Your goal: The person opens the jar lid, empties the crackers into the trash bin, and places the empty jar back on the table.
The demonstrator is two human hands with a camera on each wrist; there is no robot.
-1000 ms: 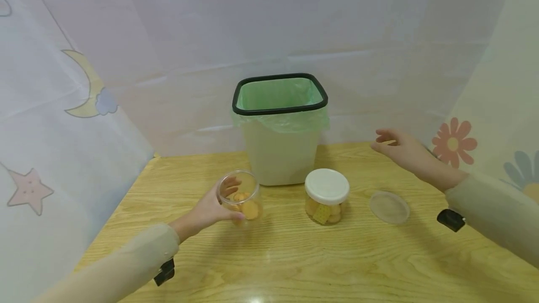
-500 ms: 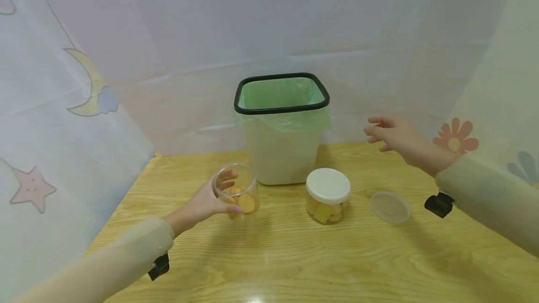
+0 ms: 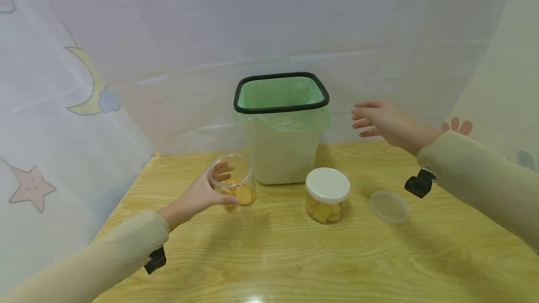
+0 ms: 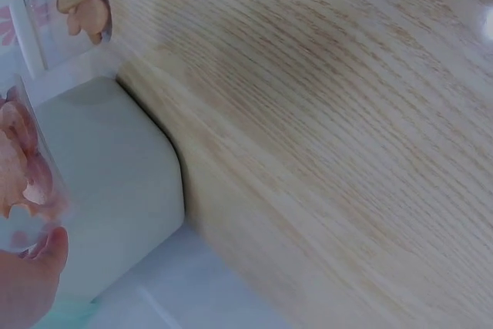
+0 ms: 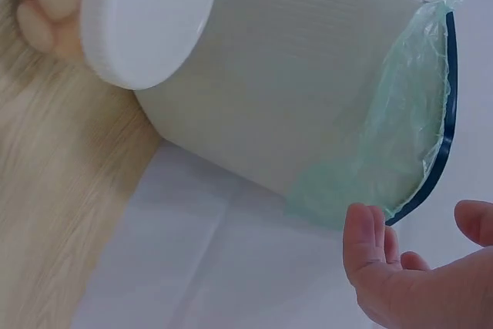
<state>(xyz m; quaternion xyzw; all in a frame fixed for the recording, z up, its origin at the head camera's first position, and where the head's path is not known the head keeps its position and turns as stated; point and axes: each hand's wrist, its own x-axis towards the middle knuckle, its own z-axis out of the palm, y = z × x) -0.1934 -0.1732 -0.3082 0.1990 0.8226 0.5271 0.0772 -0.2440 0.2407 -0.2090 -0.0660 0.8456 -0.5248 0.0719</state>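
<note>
My left hand (image 3: 197,198) grips a lidless clear plastic jar (image 3: 247,179), thumb in front and fingers behind it. Round orange cookies (image 3: 243,194) lie in its bottom. In the left wrist view, a thumb or fingertip (image 4: 52,252) shows against the jar (image 4: 35,182). To the right of the bin (image 3: 283,153), my right hand (image 3: 381,119) hangs in the air, holding nothing, its fingers loosely bent. The right wrist view has this hand (image 5: 416,275) beside the bin's green liner (image 5: 400,129).
A second jar (image 3: 327,195), closed with a white lid and full of cookies, stands in front of the bin. On the wooden table (image 3: 294,261) to its right lies a thin translucent disc (image 3: 389,207). A patterned cloth (image 3: 189,83) hangs behind the bin.
My left hand has raised the clear jar and carried it slightly left. My right hand has moved up and left, nearer the bin, its fingers spreading a little.
</note>
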